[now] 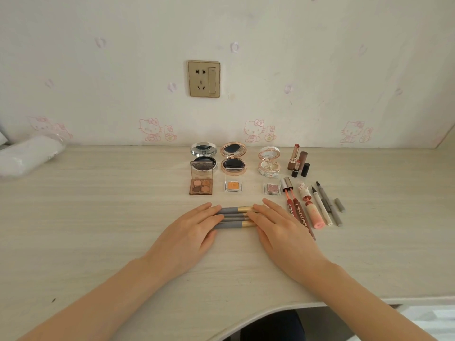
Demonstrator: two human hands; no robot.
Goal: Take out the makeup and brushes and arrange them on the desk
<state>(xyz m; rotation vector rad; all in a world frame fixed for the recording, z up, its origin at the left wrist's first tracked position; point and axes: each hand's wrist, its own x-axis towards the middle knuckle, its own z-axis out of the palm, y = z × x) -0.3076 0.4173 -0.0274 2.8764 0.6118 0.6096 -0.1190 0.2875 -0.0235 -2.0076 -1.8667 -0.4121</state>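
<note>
Several grey-and-gold makeup brushes lie side by side across the desk's middle. My left hand rests flat on their left ends and my right hand flat on their right ends, fingers stretched out, bristles hidden. Behind them stand three open compacts: silver, rose-gold and white floral. In front of those lie a brown eyeshadow quad, an orange single shadow and a pink single shadow. Lipsticks stand at the right.
Lip glosses, a peach tube and liner pens lie in a row right of my right hand. A white translucent pouch sits at the far left by the wall. The desk's curved front edge is near me.
</note>
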